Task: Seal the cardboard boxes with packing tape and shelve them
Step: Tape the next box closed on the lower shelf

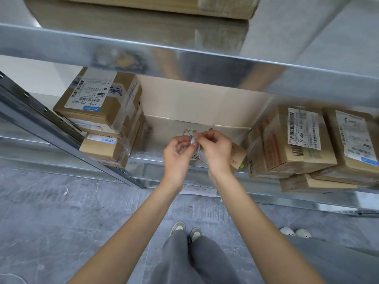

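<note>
Metal shelf [143, 158] front edge, my left hand [178, 153] and right hand [215, 151] pinching a tape roll [194, 147], mostly hidden, against a small cardboard box [238, 155], half covered, stacked boxes [100, 103] either side.

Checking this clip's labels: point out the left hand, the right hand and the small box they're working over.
left hand [176, 153], head view, back of the hand.
right hand [215, 151], head view, back of the hand.
small box [238, 155], head view, its brown printed side right of the hand.
</note>
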`<action>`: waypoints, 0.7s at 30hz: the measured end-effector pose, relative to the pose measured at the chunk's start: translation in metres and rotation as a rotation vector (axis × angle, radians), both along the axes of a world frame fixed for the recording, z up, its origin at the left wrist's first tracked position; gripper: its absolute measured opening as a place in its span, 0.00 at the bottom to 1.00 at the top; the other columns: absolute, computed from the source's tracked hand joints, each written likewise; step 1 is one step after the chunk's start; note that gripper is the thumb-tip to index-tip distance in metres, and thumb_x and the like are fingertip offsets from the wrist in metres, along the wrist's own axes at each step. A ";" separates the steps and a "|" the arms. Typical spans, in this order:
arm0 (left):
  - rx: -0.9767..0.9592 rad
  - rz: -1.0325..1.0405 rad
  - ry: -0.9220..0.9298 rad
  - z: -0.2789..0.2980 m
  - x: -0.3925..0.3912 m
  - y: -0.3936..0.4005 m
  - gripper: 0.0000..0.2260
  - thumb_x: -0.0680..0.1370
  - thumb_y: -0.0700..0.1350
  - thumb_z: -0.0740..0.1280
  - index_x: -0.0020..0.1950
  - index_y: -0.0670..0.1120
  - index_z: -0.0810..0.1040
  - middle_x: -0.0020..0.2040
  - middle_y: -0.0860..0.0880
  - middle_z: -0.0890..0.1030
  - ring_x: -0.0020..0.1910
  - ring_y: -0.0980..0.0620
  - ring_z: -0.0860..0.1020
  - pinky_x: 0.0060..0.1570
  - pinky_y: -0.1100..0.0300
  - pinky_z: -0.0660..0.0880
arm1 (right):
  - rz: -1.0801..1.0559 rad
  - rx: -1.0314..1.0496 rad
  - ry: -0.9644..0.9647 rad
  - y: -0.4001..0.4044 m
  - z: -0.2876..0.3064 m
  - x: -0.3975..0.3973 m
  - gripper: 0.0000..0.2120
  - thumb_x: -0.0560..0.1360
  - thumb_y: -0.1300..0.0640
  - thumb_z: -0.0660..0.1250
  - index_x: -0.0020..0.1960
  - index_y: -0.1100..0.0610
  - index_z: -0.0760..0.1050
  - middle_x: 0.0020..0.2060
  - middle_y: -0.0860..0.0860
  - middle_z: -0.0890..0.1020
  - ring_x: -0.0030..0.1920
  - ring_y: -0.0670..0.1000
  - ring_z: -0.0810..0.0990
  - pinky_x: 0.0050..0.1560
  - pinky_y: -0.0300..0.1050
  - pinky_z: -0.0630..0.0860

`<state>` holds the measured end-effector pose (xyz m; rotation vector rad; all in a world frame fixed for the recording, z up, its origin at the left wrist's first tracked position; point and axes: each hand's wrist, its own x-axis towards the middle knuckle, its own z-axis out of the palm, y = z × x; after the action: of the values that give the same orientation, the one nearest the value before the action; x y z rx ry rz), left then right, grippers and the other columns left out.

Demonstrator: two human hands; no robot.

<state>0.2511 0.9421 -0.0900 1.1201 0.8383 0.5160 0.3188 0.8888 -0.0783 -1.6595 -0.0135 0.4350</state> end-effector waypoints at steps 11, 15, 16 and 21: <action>0.036 0.004 -0.010 -0.004 -0.012 0.006 0.06 0.76 0.35 0.70 0.51 0.43 0.77 0.44 0.47 0.82 0.43 0.57 0.80 0.44 0.67 0.76 | -0.054 0.313 0.561 0.001 0.009 0.003 0.19 0.69 0.74 0.71 0.49 0.57 0.66 0.40 0.58 0.81 0.41 0.56 0.81 0.45 0.47 0.78; 0.088 -0.011 0.001 -0.004 -0.014 0.009 0.06 0.76 0.34 0.69 0.52 0.42 0.77 0.43 0.49 0.81 0.41 0.62 0.80 0.44 0.70 0.75 | -0.051 0.413 0.671 0.000 0.010 0.004 0.19 0.71 0.74 0.70 0.54 0.59 0.66 0.38 0.58 0.83 0.39 0.54 0.83 0.47 0.46 0.79; 0.117 -0.031 0.004 -0.004 -0.015 0.010 0.06 0.77 0.34 0.69 0.52 0.41 0.76 0.43 0.49 0.80 0.40 0.64 0.80 0.43 0.71 0.75 | -0.034 0.387 0.622 -0.001 0.010 0.002 0.19 0.71 0.73 0.70 0.56 0.60 0.67 0.41 0.59 0.83 0.43 0.55 0.83 0.49 0.46 0.80; 0.386 -0.038 0.161 -0.023 -0.014 0.040 0.07 0.76 0.35 0.69 0.52 0.41 0.75 0.43 0.49 0.79 0.41 0.57 0.79 0.46 0.66 0.75 | 0.059 0.067 0.076 -0.029 0.018 0.000 0.19 0.70 0.65 0.75 0.57 0.60 0.71 0.43 0.51 0.82 0.45 0.48 0.82 0.47 0.34 0.77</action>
<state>0.2376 0.9822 -0.1131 1.5454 0.8763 0.5764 0.3186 0.8602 -0.0606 -1.5784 -0.0200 0.5368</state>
